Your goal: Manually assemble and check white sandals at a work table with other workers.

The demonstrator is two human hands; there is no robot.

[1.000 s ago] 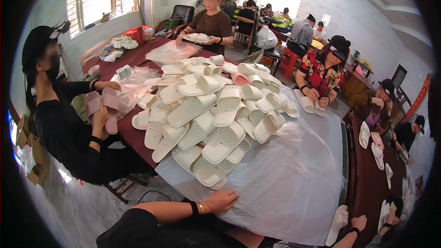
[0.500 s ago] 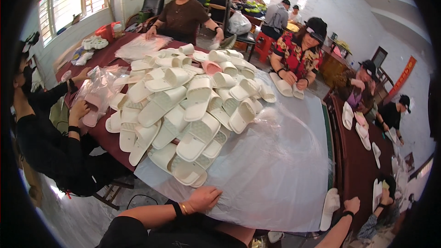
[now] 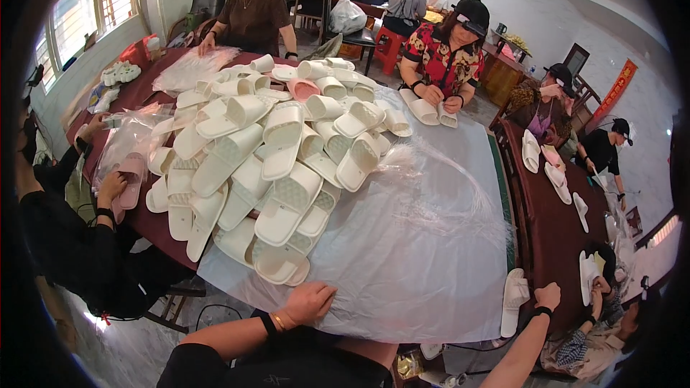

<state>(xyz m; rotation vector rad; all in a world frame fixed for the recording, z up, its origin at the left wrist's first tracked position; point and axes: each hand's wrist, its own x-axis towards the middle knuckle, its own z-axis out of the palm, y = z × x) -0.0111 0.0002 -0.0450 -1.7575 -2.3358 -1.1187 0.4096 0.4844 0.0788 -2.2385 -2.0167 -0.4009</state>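
My left hand (image 3: 309, 303), its fingers curled closed, rests at the near edge of the plastic-covered table, just below the slipper heap. My right hand (image 3: 548, 297) is a fist at the edge of the brown side table, close to a white slipper (image 3: 514, 303). Both palms are turned from view, so whatever either hand may hold is hidden. A big heap of white slippers (image 3: 282, 208) covers the table's middle and left, with one pink slipper (image 3: 303, 89) among them. Clear plastic sheeting (image 3: 431, 280) lies beside the heap.
At the left, a person holds a pink slipper (image 3: 131, 181) by clear plastic bags (image 3: 136, 136). Across the table, someone in a floral shirt (image 3: 438, 57) handles two white slippers (image 3: 424, 109). More slippers and people line the brown side table (image 3: 550, 230). A person in brown (image 3: 255, 18) stands behind.
The whole view has shifted, moving the scene a little left and up. My two hands stay closed in nearly the same places. At far right, another person has come further into view.
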